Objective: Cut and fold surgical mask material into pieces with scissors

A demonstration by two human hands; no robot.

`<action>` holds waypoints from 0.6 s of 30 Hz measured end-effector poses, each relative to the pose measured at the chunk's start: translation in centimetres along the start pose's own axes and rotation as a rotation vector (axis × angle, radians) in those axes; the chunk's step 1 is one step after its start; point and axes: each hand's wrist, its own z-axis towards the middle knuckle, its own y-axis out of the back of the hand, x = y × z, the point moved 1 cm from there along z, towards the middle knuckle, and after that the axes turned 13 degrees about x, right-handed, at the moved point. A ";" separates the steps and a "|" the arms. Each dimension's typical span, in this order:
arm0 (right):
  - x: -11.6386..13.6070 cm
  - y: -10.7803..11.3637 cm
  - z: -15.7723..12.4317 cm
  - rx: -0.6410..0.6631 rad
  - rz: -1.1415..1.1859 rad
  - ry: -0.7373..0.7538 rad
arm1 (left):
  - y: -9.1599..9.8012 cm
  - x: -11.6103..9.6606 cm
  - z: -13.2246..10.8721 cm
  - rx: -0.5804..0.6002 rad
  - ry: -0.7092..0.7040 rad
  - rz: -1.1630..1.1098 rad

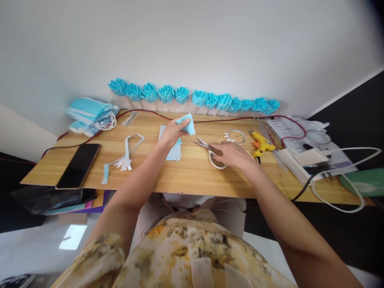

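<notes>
Between the thumb and fingers of my left hand is a small light-blue piece of face-mask fabric, raised over the middle of the table. My right hand grips a pair of scissors. Their blades are slightly parted and point left, just below the held piece and apart from it. Under my left hand lies another light-blue fabric piece, partly covered by the hand. A roll of white tape rests beneath the scissors and my right hand, partly hidden.
Blue fabric roses on sticks lean along the wall. Face masks, a phone and white cut strips lie left. A tape ring, yellow glue gun and power strip with cables are right.
</notes>
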 end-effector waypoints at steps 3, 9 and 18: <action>-0.4 0.3 -0.6 -0.074 0.130 0.021 | -0.5 0.2 -0.1 0.041 0.008 -0.006; 2.1 0.6 2.5 -0.263 0.837 0.271 | -1.2 0.4 -0.5 0.069 0.041 0.015; 2.6 0.1 6.8 -0.395 1.115 0.241 | -1.0 0.5 -0.5 -0.023 0.020 0.076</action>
